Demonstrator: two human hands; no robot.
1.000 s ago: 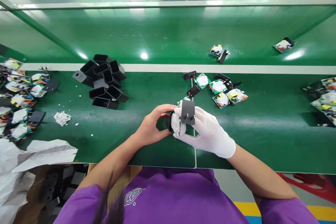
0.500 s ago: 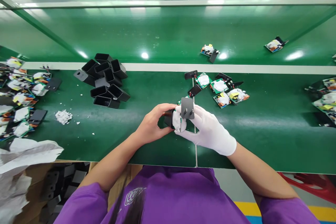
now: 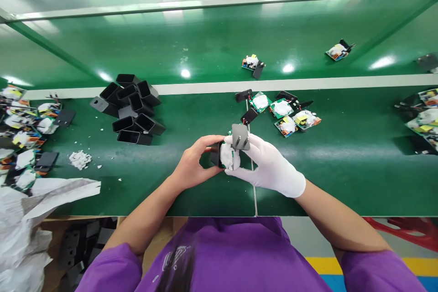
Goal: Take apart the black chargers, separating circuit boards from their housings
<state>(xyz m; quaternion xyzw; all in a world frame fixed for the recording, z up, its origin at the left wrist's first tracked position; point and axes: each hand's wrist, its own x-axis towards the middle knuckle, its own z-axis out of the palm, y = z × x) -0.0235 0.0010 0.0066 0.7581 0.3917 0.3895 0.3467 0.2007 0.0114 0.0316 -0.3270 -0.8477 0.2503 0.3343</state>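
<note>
Bare, my left hand (image 3: 193, 162) is closed around a black plastic adapter case (image 3: 215, 154) whose open end faces right. My right hand (image 3: 272, 164), in a white glove, grips a circuit board (image 3: 228, 155) covered with white filler. A black plug cover (image 3: 240, 137) with two metal prongs stands at the board's right end, by the gloved fingers. The board's left end is at the mouth of the case; how far inside it reaches is hidden. Just beyond my hands lies a group of similar boards (image 3: 282, 108) with black plug covers.
Empty black cases (image 3: 139, 124) are piled at the left. Near them lie white crumbs (image 3: 80, 159). More boards (image 3: 25, 139) crowd the far left, others (image 3: 427, 121) the far right. White sheeting (image 3: 65, 191) covers the front left edge. Two boards (image 3: 251, 62) lie on the far green strip.
The view has shifted slightly. On the far strip the boards have moved left relative to the near table, and a dark object has appeared at its right end. Both hands keep their hold.
</note>
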